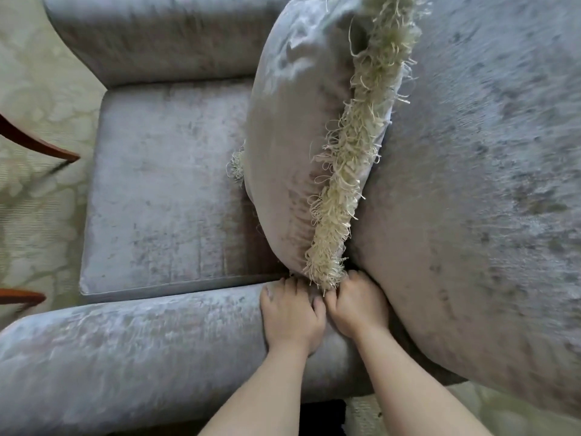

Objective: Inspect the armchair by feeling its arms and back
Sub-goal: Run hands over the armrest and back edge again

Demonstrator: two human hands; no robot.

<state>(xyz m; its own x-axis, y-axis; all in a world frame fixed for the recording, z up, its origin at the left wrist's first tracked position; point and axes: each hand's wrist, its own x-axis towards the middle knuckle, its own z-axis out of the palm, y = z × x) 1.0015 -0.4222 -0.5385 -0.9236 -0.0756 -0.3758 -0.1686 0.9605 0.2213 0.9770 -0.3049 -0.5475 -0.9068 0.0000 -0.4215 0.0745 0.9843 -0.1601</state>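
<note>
Two hands, left hand (pixel 290 316) and right hand (pixel 358 309), are lying palm-down at lower centre, fingers (pixel 268 293) slightly spread, draping over the near arm (pixel 157 347) of the frame-filling grey velvet armchair (pixel 163 184) beside its back (pixel 471 199), likely probing that joint under the fringed cushion (pixel 292 136).

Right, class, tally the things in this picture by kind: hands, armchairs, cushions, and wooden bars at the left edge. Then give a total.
Hands: 2, the left hand and the right hand
Armchair: 1
Cushion: 1
Wooden bars: 2, the upper bar and the lower bar
Total: 6
</note>
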